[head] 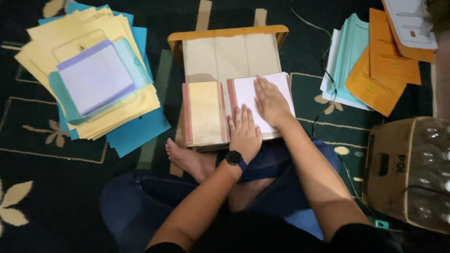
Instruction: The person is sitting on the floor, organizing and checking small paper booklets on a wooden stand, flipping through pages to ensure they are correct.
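Fingers of both hands point(245, 131) point(270, 103) flat, gripping nothing, on white sheet point(267, 91); envelope piles point(93, 75) either side.

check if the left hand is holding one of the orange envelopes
No, the left hand lies flat on the open book.

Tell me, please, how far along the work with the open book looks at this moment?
Done: the book lies open on the small wooden stand. In hand: left hand and right hand press flat on its white right page. Left: stacks of yellow and blue folders and orange folders lie untouched alongside.
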